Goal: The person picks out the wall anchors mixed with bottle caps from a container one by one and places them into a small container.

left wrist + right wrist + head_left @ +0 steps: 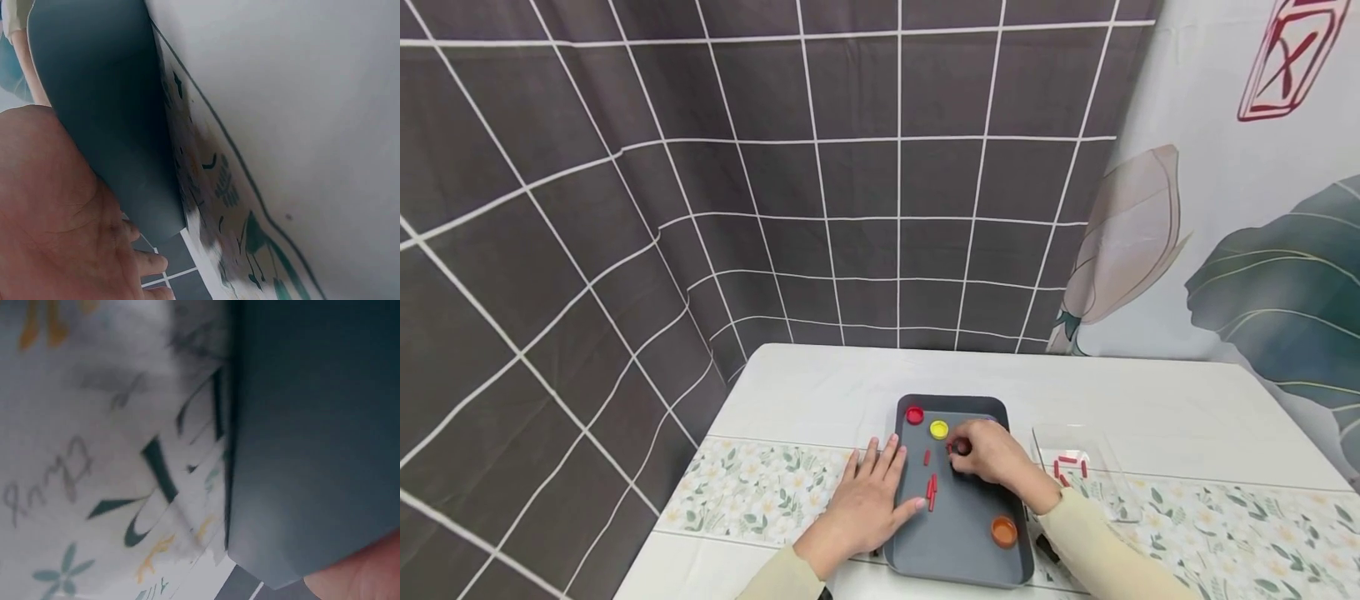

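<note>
A grey rectangular tray [955, 550] lies on the table. My left hand [867, 504] rests with straight, spread fingers over its left rim, the thumb reaching inside. In the left wrist view the palm [56, 206] is beside the tray's outer wall [106, 112]. My right hand [988, 452] is inside the tray and pinches a small red stick [949, 448] between thumb and index finger. A dark round cap [962, 447] shows partly under that hand. Several red sticks [932, 493] lie mid-tray. Near the far end sit a red cap [914, 415] and a yellow cap [938, 429].
An orange cap [1003, 531] sits in the tray's near right corner. Right of the tray stands a clear box [1108, 467] with several red sticks [1067, 459]. A small black object [1047, 547] is by the tray's right side. A dark tiled-pattern cloth [850, 175] hangs behind.
</note>
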The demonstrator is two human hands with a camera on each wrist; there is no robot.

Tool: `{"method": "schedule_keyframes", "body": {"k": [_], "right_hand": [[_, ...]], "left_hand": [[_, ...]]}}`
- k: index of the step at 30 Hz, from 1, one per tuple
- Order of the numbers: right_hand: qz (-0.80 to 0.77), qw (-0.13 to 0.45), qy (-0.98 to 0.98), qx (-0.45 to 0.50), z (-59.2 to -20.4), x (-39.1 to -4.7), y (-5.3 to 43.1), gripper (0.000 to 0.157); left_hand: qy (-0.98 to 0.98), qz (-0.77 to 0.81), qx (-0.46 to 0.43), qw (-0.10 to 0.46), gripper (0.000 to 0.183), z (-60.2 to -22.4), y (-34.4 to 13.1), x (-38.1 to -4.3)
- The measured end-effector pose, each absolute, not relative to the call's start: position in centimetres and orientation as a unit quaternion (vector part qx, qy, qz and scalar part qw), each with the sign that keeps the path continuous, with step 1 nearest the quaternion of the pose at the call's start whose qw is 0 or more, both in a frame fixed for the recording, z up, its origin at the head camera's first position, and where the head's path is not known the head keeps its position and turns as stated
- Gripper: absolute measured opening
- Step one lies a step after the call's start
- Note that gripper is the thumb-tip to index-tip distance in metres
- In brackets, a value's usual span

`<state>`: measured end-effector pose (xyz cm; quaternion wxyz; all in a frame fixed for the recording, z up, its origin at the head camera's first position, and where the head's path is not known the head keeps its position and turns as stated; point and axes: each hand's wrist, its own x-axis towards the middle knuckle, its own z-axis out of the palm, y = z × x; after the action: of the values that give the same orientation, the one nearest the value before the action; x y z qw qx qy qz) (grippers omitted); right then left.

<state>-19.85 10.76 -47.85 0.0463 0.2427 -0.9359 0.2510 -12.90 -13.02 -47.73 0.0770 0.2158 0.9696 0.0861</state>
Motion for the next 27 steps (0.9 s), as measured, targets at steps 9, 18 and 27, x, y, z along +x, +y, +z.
{"method": "schedule_keyframes", "body": {"k": [9,18,27], "right_hand": [[0.341,0.057,-0.91,0.229,-46.6,-18.6,12.9,0.014],[0.392,0.096,-0.892,0.204,-45.9,-17.2,16.2,0.017],[0.381,0.156,-0.892,0.188,-45.3,-15.9,19.6,0.021]], "left_hand": [[0.97,0.091,0.21,0.08,0.084,-47.2,-12.8,-12.7],[0.969,0.099,0.211,0.079,0.083,-47.1,-12.7,-12.5],[0.969,0.101,0.212,0.077,0.083,-47.4,-12.8,-12.7]]}}
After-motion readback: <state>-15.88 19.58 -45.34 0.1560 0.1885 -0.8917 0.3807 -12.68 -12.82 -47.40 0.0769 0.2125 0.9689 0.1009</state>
